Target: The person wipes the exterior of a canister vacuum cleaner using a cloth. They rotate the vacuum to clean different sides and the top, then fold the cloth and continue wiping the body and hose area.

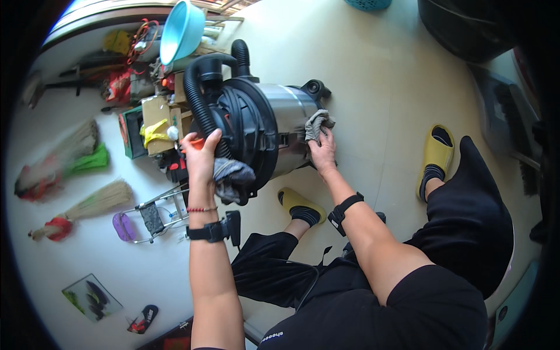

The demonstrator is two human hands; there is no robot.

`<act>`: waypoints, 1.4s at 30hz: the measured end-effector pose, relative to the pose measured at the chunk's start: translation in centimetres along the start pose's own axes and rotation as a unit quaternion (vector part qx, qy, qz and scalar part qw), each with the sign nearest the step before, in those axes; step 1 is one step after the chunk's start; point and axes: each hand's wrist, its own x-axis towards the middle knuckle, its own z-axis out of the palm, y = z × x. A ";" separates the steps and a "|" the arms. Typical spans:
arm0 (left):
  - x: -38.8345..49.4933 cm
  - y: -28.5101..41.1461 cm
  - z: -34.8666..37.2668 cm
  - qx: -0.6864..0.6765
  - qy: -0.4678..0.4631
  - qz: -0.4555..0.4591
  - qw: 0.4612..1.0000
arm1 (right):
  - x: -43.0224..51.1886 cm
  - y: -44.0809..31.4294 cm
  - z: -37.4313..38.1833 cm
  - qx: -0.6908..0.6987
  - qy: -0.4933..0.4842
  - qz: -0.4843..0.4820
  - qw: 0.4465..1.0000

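A canister vacuum cleaner point(291, 111) with a steel drum, black lid and wheeled base appears on its side in the head view. Its ribbed black hose point(199, 103) curves over the lid. My left hand point(202, 153) is at the hose and an orange part by the lid, thumb and fingers spread around them; its exact grip is partly hidden. A grey-blue cloth point(232, 177) hangs beside that wrist, against the lid's rim. My right hand point(323, 153) holds a crumpled grey cloth point(319, 124) against the drum near the base.
Cardboard boxes point(157, 116), a light-blue basin point(183, 33) and mixed goods crowd the wall side. Straw brooms point(103, 199) and a folding metal cart point(159, 218) are at left. Large dark containers point(466, 26) are at upper right. My feet in yellow slippers point(439, 151) stand on the tiled floor.
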 end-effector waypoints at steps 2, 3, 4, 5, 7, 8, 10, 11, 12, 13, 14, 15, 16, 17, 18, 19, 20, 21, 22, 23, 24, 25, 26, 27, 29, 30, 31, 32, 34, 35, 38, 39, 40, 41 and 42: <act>-0.6 0.2 0.7 -0.052 0.025 -0.014 0.998 | 0.1 -2.5 -1.1 0.146 -0.020 -0.009 0.989; -0.7 0.4 0.9 -0.082 0.024 -0.024 0.996 | 0.6 -4.1 -2.0 0.213 -0.026 0.005 0.977; -1.2 0.2 1.2 -0.113 0.026 -0.020 0.993 | 1.2 -5.7 -3.2 0.270 -0.030 0.019 0.962; -1.6 0.0 1.3 -0.146 0.023 -0.008 0.989 | 1.8 -7.6 -4.2 0.348 -0.027 0.039 0.936; -1.9 -0.2 0.6 -0.217 -0.008 -0.031 0.976 | 2.6 -11.1 -6.5 0.438 -0.076 -0.022 0.896; -2.3 -0.6 -0.2 -0.260 -0.007 -0.039 0.965 | 2.2 -12.7 -7.2 0.441 -0.103 -0.035 0.891; -2.8 -1.2 -2.6 -0.401 -0.054 -0.047 0.913 | 1.5 -15.2 -8.4 0.453 -0.152 -0.079 0.875; -3.3 -1.8 -3.7 -0.459 0.018 -0.089 0.884 | 0.8 -16.0 -8.7 0.449 -0.160 -0.084 0.875; -3.0 -1.8 -4.7 -0.524 0.032 -0.079 0.847 | 0.3 -16.6 -8.8 0.445 -0.169 -0.087 0.875; -2.9 -1.7 -6.3 -0.587 0.057 -0.091 0.802 | -0.4 -16.9 -8.9 0.439 -0.181 -0.088 0.876; -2.5 -1.5 -7.9 -0.591 0.065 -0.045 0.803 | -1.1 -17.1 -8.9 0.417 -0.170 -0.083 0.889; -2.0 -1.0 -9.1 -0.595 0.098 -0.043 0.797 | -1.6 -17.0 -8.8 0.408 -0.163 -0.076 0.895; -1.3 -0.5 -10.1 -0.605 0.178 -0.005 0.776 | -2.0 -16.9 -8.6 0.399 -0.156 -0.067 0.901; -0.5 0.0 -10.0 -0.572 0.259 0.068 0.775 | -2.2 -16.8 -8.5 0.387 -0.145 -0.047 0.910; -0.2 0.0 -9.6 -0.560 0.220 0.041 0.798 | -2.4 -16.7 -8.4 0.392 -0.139 -0.051 0.908; 0.1 0.0 -9.1 -0.532 0.174 0.070 0.826 | -2.3 -16.5 -8.3 0.381 -0.141 -0.048 0.912; 0.2 -0.5 -7.3 -0.489 0.153 0.048 0.857 | -2.2 -16.5 -8.2 0.371 -0.141 -0.045 0.917; -0.1 -1.3 -5.3 -0.386 0.086 0.083 0.915 | -2.0 -16.4 -8.2 0.359 -0.128 -0.026 0.924; -0.5 -2.1 -4.2 -0.041 0.022 0.106 0.993 | -1.8 -16.4 -8.2 0.366 -0.124 -0.035 0.921; -1.2 -3.1 -4.2 0.202 0.045 0.215 0.955 | -1.4 -16.4 -8.3 0.366 -0.124 -0.040 0.922; -1.5 -3.8 -4.3 0.219 0.023 0.258 0.941 | -1.0 -16.3 -8.3 0.367 -0.117 -0.040 0.922; -1.7 -4.4 -4.6 0.234 0.003 0.299 0.925 | -0.6 -16.3 -8.4 0.376 -0.118 -0.056 0.918; -1.8 -4.7 -5.4 0.293 -0.028 0.281 0.914 | -0.1 -16.1 -8.6 0.374 -0.108 -0.036 0.920; -1.6 -4.8 -6.4 0.341 -0.039 0.298 0.891 | 0.5 -15.8 -8.8 0.379 -0.106 -0.034 0.919; -0.4 -4.2 -7.6 0.395 -0.072 0.254 0.880 | 1.7 -14.9 -9.2 0.386 -0.096 -0.030 0.917; 0.3 -3.8 -7.7 0.300 -0.155 0.260 0.905 | 2.3 -14.2 -9.4 0.390 -0.086 -0.025 0.916; 1.0 -3.2 -7.6 0.209 -0.236 0.248 0.916 | 2.9 -13.5 -9.6 0.395 -0.074 -0.018 0.916; 1.2 -2.8 -7.5 0.255 -0.208 0.291 0.898 | 3.5 -12.8 -9.8 0.393 -0.071 -0.010 0.917; 1.4 -2.2 -6.9 0.155 -0.224 0.233 0.934 | 4.3 -11.5 -9.9 0.400 -0.063 0.009 0.914; 1.3 -2.0 -6.6 0.101 -0.236 0.192 0.947 | 4.5 -11.1 -9.7 0.392 -0.069 0.030 0.917; 0.9 -1.2 -6.2 0.099 -0.239 0.167 0.951 | 5.3 -10.9 -8.9 0.371 -0.115 0.091 0.917; 0.7 -1.1 -6.3 0.100 -0.232 0.179 0.951 | 5.7 -11.1 -8.5 0.343 -0.155 -0.006 0.926; 0.4 -1.0 -6.2 0.087 -0.226 0.186 0.952 | 6.3 -11.6 -7.9 0.296 -0.175 -0.072 0.936; 0.2 -1.0 -6.0 0.061 -0.223 0.208 0.951 | 7.1 -12.2 -7.3 0.245 -0.195 -0.135 0.940; -0.1 -1.1 -5.7 0.047 -0.206 0.220 0.952 | 8.1 -12.4 -7.4 0.088 -0.160 -0.205 0.962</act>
